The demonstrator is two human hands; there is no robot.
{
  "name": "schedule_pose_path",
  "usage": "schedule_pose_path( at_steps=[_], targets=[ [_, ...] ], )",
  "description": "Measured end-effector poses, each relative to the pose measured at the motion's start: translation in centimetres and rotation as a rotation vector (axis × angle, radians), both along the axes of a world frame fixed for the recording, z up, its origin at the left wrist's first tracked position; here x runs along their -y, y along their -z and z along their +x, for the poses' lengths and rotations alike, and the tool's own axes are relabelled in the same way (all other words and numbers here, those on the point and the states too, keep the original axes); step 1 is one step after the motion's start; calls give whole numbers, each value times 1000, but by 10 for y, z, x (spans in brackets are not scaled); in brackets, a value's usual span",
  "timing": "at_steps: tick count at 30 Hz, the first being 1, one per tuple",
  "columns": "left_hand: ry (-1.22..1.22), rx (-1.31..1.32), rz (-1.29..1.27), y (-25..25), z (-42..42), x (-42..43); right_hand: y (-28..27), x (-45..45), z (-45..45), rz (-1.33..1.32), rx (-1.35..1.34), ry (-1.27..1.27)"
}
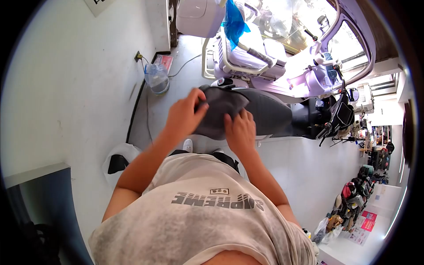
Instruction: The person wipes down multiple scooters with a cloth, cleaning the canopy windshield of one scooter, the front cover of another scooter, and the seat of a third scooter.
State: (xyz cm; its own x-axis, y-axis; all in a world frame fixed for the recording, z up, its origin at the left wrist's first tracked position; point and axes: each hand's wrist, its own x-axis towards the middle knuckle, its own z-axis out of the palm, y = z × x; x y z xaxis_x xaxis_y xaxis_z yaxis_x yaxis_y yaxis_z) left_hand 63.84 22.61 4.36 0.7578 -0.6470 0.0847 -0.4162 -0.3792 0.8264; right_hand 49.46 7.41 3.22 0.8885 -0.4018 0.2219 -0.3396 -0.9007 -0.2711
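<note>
A dark grey, flexible cover (223, 108) lies over the rear end of a scooter's long black seat (269, 112). At its left edge, my left hand (187, 112) has its fingers closed on the material. My right hand (240, 129) rests at the cover's right side, its fingers bent and pressed on the material, which is folded up near the fingertips. The scooter's handlebars (342, 114) are off to the right.
Beyond the seat stands a pale purple scooter (309, 81) with a blue bag (234, 24). A plastic-wrapped container (157, 79) is on the floor by the left wall. A white bag (115, 159) lies left of my legs. Several scooters and goods line the far right.
</note>
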Motion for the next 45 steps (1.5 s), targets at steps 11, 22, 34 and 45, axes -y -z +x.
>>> schedule_pose_path(
  at_steps=[11,22,34,45],
  targets=[
    [-151,-444,199,189,4,62,174,19,39,621,-233,-60],
    [-250,-29,231,169,0,89,234,86,-164,616,-409,363],
    [-64,143,687,173,59,130,295,40,-461,899,-796,1063],
    [198,24,1052,156,102,166,269,55,-334,1042,-342,881]
  ],
)
